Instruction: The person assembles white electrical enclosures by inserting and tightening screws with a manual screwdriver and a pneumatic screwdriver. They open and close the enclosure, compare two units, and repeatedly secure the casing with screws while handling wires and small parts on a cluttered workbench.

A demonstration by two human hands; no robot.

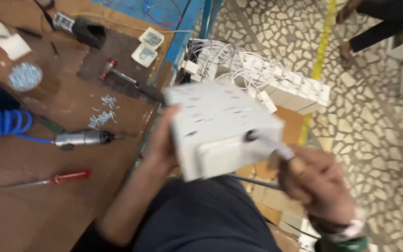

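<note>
My left hand (162, 144) grips the left side of a white plastic socket box (220, 126), held up over my lap and blurred by motion. My right hand (316, 179) is closed around the white cable (271, 143) that comes out of the box's near face. The left hand's fingers are hidden behind the box. A watch sits on my right wrist.
The brown workbench (33, 214) on the left carries a pneumatic screwdriver (85, 138) on a blue coiled hose (1, 125), a red-handled screwdriver (57, 178), loose screws (101, 116), a hammer (127, 79). A pile of white socket boxes (281, 86) lies on the mosaic floor. Another person's legs (378, 21) are top right.
</note>
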